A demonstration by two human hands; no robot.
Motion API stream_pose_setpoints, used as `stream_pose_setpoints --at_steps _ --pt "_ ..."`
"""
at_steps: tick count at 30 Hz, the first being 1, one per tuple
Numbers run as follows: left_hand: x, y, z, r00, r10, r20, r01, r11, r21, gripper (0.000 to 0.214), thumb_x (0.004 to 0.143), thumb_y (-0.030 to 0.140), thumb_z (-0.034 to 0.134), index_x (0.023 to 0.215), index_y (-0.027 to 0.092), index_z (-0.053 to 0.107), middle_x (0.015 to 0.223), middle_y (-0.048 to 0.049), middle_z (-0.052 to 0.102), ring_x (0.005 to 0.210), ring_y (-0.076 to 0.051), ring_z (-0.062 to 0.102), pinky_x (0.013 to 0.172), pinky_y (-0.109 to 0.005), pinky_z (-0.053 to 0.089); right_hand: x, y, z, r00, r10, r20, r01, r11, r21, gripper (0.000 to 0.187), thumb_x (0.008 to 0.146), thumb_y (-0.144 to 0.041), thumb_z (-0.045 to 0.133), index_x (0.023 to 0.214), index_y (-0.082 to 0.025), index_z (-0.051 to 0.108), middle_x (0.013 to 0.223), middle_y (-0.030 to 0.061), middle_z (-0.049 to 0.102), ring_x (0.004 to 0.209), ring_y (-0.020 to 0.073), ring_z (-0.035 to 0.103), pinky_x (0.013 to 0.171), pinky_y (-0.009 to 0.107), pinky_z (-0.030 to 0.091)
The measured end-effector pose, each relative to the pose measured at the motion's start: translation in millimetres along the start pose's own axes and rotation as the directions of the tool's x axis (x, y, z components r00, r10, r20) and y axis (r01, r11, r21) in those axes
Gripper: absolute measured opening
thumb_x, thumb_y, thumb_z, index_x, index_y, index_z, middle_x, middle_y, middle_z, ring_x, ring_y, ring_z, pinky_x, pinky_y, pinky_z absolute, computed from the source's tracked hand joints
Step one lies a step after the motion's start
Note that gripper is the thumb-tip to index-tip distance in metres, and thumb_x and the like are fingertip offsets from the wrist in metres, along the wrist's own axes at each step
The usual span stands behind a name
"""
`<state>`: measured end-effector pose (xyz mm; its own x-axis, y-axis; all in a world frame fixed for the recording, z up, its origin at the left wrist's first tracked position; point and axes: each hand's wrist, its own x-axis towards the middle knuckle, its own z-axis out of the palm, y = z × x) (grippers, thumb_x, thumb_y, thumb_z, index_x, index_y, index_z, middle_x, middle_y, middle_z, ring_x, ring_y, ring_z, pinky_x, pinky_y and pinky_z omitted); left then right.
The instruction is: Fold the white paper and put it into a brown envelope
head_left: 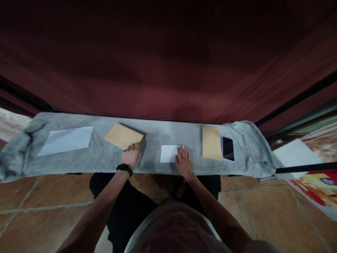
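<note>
My left hand [131,154], with a dark band on its wrist, is closed on the near right edge of a tan paper envelope [122,135]. The envelope lies at an angle, and a shadow along its right end suggests that this end is raised a little off the cloth. A small white rectangle of paper [167,154], perhaps folded, lies in front of me. My right hand [183,161] rests on its right end with the fingers stretched out flat, hiding that part.
Grey cloth [102,163] covers the long narrow table. At the left lies a larger white sheet [68,139]. Another tan envelope [212,142] sits right of my right hand, beside a phone [228,148]. A dark red curtain [163,98] hangs behind the table.
</note>
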<state>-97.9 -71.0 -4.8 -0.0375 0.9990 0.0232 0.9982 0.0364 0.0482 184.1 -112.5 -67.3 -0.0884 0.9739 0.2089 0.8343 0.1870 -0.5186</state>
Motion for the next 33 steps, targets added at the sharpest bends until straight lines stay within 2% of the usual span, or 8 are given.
stream_pose_setpoints --at_steps 3,7,10,13,16,19,24,33 --pt "-35 50 -1.8 0.996 0.091 0.012 -0.091 0.995 -0.031 0.029 0.097 0.019 0.041 0.117 0.016 0.062 0.098 -0.0127 0.069 0.091 -0.027 0.067 0.073 -0.035 0.052 9 -29 3 0.999 0.024 0.029 -0.031 0.953 0.301 0.046 0.099 -0.033 0.045 0.140 -0.014 0.054 0.150 0.0152 0.051 0.141 0.0263 0.044 0.118 0.047 0.034" --pt "-73 99 -1.1 0.981 0.193 -0.019 -0.194 0.972 -0.135 0.032 0.098 0.017 0.038 0.115 0.018 0.065 0.097 -0.0139 0.071 0.093 -0.029 0.069 0.072 -0.036 0.052 20 -64 11 0.971 0.105 0.214 -0.227 0.682 0.695 0.036 0.096 -0.034 0.043 0.119 -0.018 0.065 0.115 0.0089 0.072 0.107 0.0203 0.067 0.097 0.034 0.053" --pt "-87 110 -1.6 0.974 0.224 -0.020 -0.223 0.950 -0.218 0.030 0.097 0.018 0.041 0.111 0.019 0.067 0.101 -0.0135 0.073 0.092 -0.027 0.069 0.078 -0.037 0.053 21 -70 7 0.935 0.147 0.323 -0.349 0.541 0.765 0.027 0.088 -0.028 0.046 0.099 -0.018 0.068 0.097 0.0051 0.073 0.091 0.0195 0.068 0.086 0.031 0.056" --pt "-88 100 -2.8 0.941 0.328 -0.087 -0.339 0.896 -0.286 0.034 0.097 0.030 0.050 0.126 0.019 0.062 0.123 -0.0147 0.069 0.116 -0.028 0.064 0.100 -0.042 0.049 15 -61 -5 0.915 0.109 0.390 -0.389 0.498 0.775 0.028 0.079 -0.020 0.046 0.095 -0.020 0.069 0.091 0.0020 0.072 0.088 0.0189 0.067 0.080 0.029 0.055" --pt "-78 79 -5.2 0.878 0.459 -0.134 -0.479 0.845 -0.238 0.083 0.081 0.045 0.073 0.152 0.017 0.039 0.159 -0.0203 0.037 0.148 -0.037 0.032 0.119 -0.055 0.026 7 -48 -18 0.891 0.104 0.442 -0.434 0.485 0.759 0.031 0.073 -0.019 0.047 0.095 -0.020 0.068 0.087 0.0001 0.071 0.079 0.0178 0.065 0.068 0.026 0.054" --pt "-61 61 -10.2 0.837 0.542 -0.080 -0.547 0.823 -0.155 0.114 0.064 0.049 0.086 0.158 0.020 0.028 0.166 -0.0221 0.017 0.152 -0.042 0.017 0.120 -0.064 0.013 5 -37 -29 0.874 0.110 0.474 -0.462 0.494 0.737 0.034 0.071 -0.019 0.047 0.098 -0.020 0.068 0.088 -0.0006 0.071 0.075 0.0173 0.063 0.062 0.024 0.051" --pt "-37 56 -17.5 0.760 0.650 -0.029 -0.646 0.749 -0.148 0.113 0.062 0.045 0.085 0.158 0.025 0.029 0.164 -0.0204 0.024 0.152 -0.042 0.020 0.120 -0.067 0.002 11 -22 -42 0.885 0.108 0.453 -0.428 0.570 0.701 0.035 0.072 -0.018 0.046 0.101 -0.020 0.066 0.091 -0.0009 0.070 0.083 0.0172 0.063 0.070 0.024 0.052" --pt "-44 64 -4.9 0.786 0.618 0.019 -0.596 0.766 -0.241 0.115 0.063 0.047 0.080 0.159 0.022 0.023 0.160 -0.0192 0.033 0.141 -0.040 0.038 0.117 -0.056 0.023 9 0 -40 0.928 0.151 0.340 -0.335 0.736 0.588 0.024 0.073 -0.014 0.046 0.088 -0.020 0.064 0.071 -0.0042 0.061 0.068 0.0154 0.059 0.065 0.024 0.049"
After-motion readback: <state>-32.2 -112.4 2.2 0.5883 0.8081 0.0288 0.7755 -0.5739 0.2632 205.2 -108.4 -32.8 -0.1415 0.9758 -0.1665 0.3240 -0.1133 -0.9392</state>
